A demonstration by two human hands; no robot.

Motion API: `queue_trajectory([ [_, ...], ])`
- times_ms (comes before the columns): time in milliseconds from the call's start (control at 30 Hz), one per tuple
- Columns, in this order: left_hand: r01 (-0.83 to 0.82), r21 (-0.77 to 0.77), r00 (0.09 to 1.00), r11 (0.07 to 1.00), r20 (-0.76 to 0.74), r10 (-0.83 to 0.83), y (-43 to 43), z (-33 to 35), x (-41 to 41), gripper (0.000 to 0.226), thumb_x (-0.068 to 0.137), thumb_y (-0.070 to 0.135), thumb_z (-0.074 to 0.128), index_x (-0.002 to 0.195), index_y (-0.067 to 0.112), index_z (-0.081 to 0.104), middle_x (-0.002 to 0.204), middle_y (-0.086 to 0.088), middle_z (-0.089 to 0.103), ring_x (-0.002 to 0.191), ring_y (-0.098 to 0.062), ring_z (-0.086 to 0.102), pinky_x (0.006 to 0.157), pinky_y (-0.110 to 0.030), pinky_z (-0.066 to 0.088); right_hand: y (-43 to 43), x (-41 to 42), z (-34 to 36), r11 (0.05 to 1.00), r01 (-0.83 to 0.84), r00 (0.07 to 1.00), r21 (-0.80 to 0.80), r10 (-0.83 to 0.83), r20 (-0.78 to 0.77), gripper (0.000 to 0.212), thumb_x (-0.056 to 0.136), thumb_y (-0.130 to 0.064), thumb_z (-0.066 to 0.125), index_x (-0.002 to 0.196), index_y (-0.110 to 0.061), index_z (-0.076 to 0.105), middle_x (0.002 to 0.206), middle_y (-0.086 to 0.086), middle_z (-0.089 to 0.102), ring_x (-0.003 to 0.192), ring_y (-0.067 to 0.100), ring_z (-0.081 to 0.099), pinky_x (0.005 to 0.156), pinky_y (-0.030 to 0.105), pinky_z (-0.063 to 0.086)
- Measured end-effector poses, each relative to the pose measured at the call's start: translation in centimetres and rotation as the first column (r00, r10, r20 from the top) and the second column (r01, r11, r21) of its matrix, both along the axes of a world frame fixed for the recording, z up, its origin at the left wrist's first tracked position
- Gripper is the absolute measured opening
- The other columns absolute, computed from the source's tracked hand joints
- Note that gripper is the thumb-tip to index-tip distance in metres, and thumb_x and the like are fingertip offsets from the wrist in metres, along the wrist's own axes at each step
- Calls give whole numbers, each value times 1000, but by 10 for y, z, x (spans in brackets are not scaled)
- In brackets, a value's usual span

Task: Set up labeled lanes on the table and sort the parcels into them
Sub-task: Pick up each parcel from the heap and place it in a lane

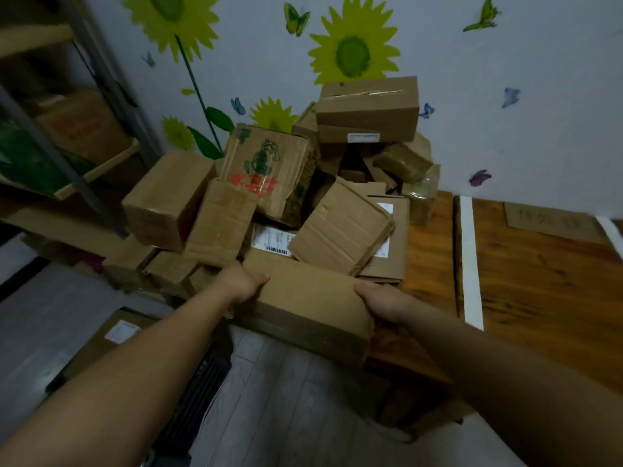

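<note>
While both hands gripped it, the box sat at the near left corner of the surface, its near side jutting past the edge above the floor. The left hand curled round the box's left end and the right hand clasped its right end, each with the thumb on top. Behind the box, a pile of brown parcels filled the left end of the surface up to the wall, many tilted and leaning on one another. A printed carton with a green figure and red characters stood tilted mid-pile, and a taped carton lay on top by the far edge. Right of the pile, a tape strip ran white from the far edge toward the near edge, with a second strip further right. Between them, at the far edge, lay a cardboard label, its writing too blurred to read. A rack stood left of the surface, and a flat parcel lay on the floor beside it.
</note>
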State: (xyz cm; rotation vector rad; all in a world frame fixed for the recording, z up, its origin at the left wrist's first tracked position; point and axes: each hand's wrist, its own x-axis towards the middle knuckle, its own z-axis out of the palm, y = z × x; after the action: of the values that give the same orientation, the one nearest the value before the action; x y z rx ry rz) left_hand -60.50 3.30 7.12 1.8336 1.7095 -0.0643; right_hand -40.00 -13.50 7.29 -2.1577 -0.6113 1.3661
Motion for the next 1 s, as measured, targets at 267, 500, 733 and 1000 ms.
queue_trajectory([
  [267, 2, -352, 977, 936, 201, 74, -30, 28, -10, 67, 77, 79, 37, 112, 24, 46, 100, -9, 52, 87, -32, 53, 54, -34, 52, -56, 9, 13, 981, 195, 978, -19, -193, 80, 70, 90, -71, 16, 100, -15, 56, 87, 13, 62, 66, 24, 60, 55, 29, 49],
  [500, 90, -315, 921, 945, 388, 42, -100, 54, 35, 55, 88, 70, 25, 89, 24, 54, 92, -14, 60, 83, -31, 58, 58, -33, 50, -142, 45, 33, 917, 363, 906, 167, -390, 168, 63, 91, -67, 24, 130, -20, 42, 111, 11, 57, 96, 30, 56, 68, 40, 48],
  [733, 155, -353, 872, 923, 487, 40, -209, 49, 74, 46, 92, 57, 38, 105, 20, 64, 96, -13, 63, 86, -31, 60, 67, -36, 51, -251, 79, 51, 876, 360, 895, 321, -422, 146, 33, 95, -52, 39, 114, -25, 39, 97, 3, 56, 86, 21, 56, 77, 41, 49],
  [1000, -48, -317, 808, 947, 545, 223, -260, 38, 68, 45, 94, 49, 42, 125, 19, 54, 127, -11, 55, 115, -31, 50, 101, -50, 37, -285, 68, 38, 887, 270, 938, 375, -331, 107, 52, 98, -47, 37, 141, -20, 28, 114, 5, 52, 92, 17, 51, 75, 31, 41],
])
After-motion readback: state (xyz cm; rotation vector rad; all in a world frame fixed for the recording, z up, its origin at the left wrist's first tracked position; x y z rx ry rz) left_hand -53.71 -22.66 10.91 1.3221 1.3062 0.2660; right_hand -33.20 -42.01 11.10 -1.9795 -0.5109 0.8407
